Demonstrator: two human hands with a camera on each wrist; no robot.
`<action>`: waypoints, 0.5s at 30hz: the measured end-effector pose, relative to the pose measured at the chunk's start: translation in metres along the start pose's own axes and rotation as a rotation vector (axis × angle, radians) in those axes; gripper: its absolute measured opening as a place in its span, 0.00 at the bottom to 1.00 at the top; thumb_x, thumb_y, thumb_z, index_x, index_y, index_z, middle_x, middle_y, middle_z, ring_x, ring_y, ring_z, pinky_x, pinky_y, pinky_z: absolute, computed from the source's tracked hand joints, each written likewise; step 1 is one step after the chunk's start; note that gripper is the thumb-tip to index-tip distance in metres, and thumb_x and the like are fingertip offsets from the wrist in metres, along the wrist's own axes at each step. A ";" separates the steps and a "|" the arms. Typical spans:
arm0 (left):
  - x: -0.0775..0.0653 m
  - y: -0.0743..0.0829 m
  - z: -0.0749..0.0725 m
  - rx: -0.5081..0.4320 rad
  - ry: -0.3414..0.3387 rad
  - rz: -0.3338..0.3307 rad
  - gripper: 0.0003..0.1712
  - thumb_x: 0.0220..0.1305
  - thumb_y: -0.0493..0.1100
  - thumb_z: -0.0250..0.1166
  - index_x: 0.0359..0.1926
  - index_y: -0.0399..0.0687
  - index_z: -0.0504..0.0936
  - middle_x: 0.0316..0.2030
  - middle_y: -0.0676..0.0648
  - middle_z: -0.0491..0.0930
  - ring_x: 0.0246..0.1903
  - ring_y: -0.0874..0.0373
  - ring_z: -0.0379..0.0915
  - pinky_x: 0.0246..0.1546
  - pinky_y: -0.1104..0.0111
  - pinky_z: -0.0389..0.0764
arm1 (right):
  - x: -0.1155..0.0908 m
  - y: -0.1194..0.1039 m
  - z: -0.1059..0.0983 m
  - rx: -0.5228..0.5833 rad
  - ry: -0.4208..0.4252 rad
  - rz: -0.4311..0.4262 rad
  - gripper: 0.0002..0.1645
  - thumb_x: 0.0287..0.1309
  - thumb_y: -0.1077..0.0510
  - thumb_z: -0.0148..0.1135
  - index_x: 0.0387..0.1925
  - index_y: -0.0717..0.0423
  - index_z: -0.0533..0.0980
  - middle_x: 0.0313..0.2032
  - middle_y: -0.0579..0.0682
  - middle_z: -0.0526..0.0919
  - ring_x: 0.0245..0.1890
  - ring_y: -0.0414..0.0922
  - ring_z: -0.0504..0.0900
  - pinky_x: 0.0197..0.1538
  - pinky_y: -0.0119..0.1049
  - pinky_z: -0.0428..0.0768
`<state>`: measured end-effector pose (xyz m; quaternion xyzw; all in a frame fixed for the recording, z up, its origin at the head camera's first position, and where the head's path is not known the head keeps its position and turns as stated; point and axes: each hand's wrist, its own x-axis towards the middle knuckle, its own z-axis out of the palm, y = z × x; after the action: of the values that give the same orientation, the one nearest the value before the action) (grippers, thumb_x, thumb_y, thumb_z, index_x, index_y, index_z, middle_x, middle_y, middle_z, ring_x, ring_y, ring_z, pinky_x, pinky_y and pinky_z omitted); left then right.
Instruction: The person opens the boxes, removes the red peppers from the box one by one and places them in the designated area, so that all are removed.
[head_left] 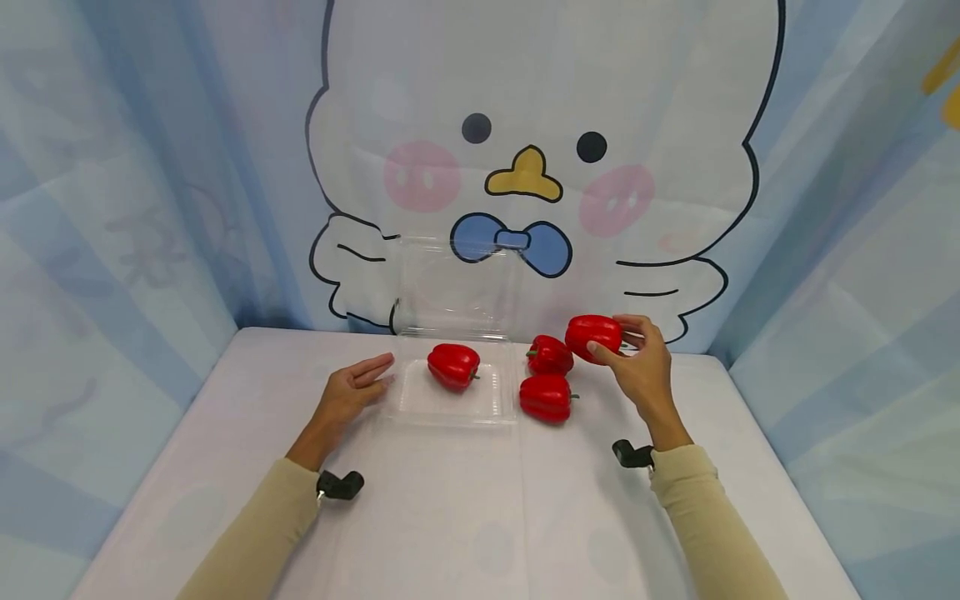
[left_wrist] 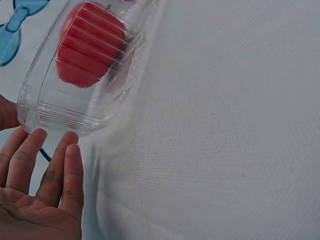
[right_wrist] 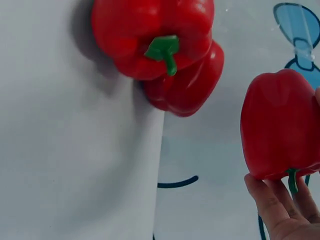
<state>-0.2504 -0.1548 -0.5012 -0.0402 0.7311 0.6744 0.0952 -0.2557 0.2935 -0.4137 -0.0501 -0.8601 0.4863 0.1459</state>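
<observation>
Right hand point(head_left: 647, 367) pinches red pepper point(head_left: 591, 335), centre-right, long axis sideways | clear container point(head_left: 491, 398) lower left of it | left hand point(head_left: 349, 395) fingers extended, container's left edge

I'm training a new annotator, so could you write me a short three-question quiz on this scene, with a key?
1. Count: how many red peppers lie on the table outside the clear container?
2. True or false: the container's lid is shut over its base.
3. Multiple choice: which of the two hands holds a pepper?
A) Left
B) Right
C) Both

Key:
1. Two.
2. False; the lid stands raised behind the base.
3. B, the right hand.
</observation>
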 end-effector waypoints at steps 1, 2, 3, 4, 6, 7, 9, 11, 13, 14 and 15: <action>0.000 0.000 0.000 -0.002 0.000 0.002 0.33 0.75 0.34 0.63 0.78 0.49 0.71 0.76 0.48 0.71 0.75 0.52 0.70 0.61 0.79 0.80 | 0.001 0.001 -0.001 -0.002 0.001 0.007 0.44 0.62 0.48 0.77 0.74 0.52 0.68 0.73 0.58 0.71 0.72 0.57 0.73 0.68 0.60 0.82; 0.000 0.000 0.000 -0.006 0.001 0.001 0.33 0.75 0.34 0.63 0.78 0.49 0.71 0.76 0.48 0.71 0.75 0.52 0.71 0.61 0.79 0.81 | 0.002 0.004 -0.002 -0.008 0.002 0.011 0.44 0.62 0.48 0.77 0.74 0.52 0.68 0.73 0.58 0.71 0.72 0.58 0.73 0.68 0.60 0.82; 0.000 0.000 0.000 -0.010 0.002 0.003 0.33 0.75 0.34 0.63 0.78 0.49 0.71 0.76 0.48 0.71 0.75 0.52 0.71 0.60 0.79 0.81 | 0.004 0.006 -0.002 -0.013 0.003 0.015 0.44 0.62 0.48 0.77 0.74 0.52 0.68 0.73 0.58 0.72 0.72 0.58 0.73 0.68 0.60 0.82; 0.000 0.000 0.000 -0.012 0.003 0.004 0.33 0.75 0.34 0.63 0.78 0.49 0.71 0.76 0.48 0.72 0.75 0.52 0.70 0.60 0.79 0.81 | 0.006 0.009 -0.003 -0.019 0.005 0.017 0.44 0.62 0.48 0.77 0.74 0.52 0.68 0.73 0.58 0.72 0.73 0.58 0.72 0.68 0.60 0.82; -0.001 0.000 0.000 -0.014 0.007 -0.001 0.33 0.75 0.34 0.64 0.78 0.49 0.72 0.76 0.48 0.72 0.76 0.52 0.70 0.60 0.79 0.81 | 0.009 0.016 -0.003 -0.031 0.008 0.019 0.44 0.62 0.47 0.77 0.74 0.51 0.68 0.73 0.58 0.72 0.73 0.58 0.72 0.68 0.60 0.82; -0.001 0.000 0.000 -0.014 0.010 -0.005 0.33 0.75 0.34 0.64 0.78 0.50 0.72 0.76 0.49 0.72 0.76 0.52 0.69 0.61 0.79 0.81 | 0.011 0.020 -0.003 -0.038 0.009 0.020 0.44 0.62 0.47 0.77 0.74 0.51 0.68 0.73 0.58 0.71 0.73 0.58 0.72 0.68 0.60 0.83; -0.001 0.001 0.000 -0.012 0.015 -0.011 0.33 0.75 0.35 0.64 0.78 0.50 0.72 0.76 0.49 0.72 0.77 0.53 0.68 0.62 0.77 0.80 | 0.014 0.027 -0.003 -0.049 0.010 0.022 0.44 0.62 0.46 0.77 0.74 0.51 0.67 0.73 0.59 0.71 0.72 0.59 0.72 0.67 0.60 0.83; -0.002 0.002 0.000 -0.008 0.018 -0.017 0.33 0.75 0.36 0.65 0.78 0.51 0.72 0.76 0.49 0.72 0.77 0.53 0.68 0.64 0.75 0.79 | 0.016 0.034 -0.003 -0.059 0.008 0.026 0.45 0.63 0.46 0.77 0.75 0.52 0.67 0.74 0.59 0.70 0.72 0.59 0.72 0.67 0.61 0.83; -0.002 0.002 0.000 -0.008 0.015 -0.017 0.33 0.75 0.36 0.65 0.78 0.51 0.72 0.76 0.49 0.72 0.77 0.53 0.68 0.66 0.73 0.79 | 0.019 0.040 -0.003 -0.068 0.003 0.032 0.45 0.63 0.46 0.77 0.75 0.52 0.67 0.74 0.60 0.70 0.72 0.59 0.71 0.67 0.61 0.83; -0.002 0.002 0.000 -0.009 0.014 -0.017 0.33 0.75 0.36 0.65 0.78 0.51 0.72 0.76 0.49 0.72 0.77 0.52 0.67 0.66 0.72 0.78 | 0.020 0.043 -0.003 -0.070 -0.001 0.036 0.45 0.63 0.46 0.76 0.75 0.52 0.67 0.74 0.60 0.69 0.72 0.59 0.71 0.67 0.61 0.83; -0.002 0.002 0.000 -0.011 0.014 -0.017 0.33 0.75 0.36 0.65 0.78 0.50 0.72 0.76 0.49 0.72 0.77 0.52 0.67 0.67 0.71 0.78 | 0.021 0.046 -0.004 -0.073 -0.005 0.041 0.44 0.63 0.46 0.76 0.75 0.52 0.67 0.74 0.60 0.69 0.72 0.60 0.70 0.67 0.61 0.83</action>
<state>-0.2485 -0.1543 -0.4988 -0.0517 0.7278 0.6771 0.0957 -0.2773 0.3254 -0.4472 -0.0716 -0.8763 0.4577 0.1320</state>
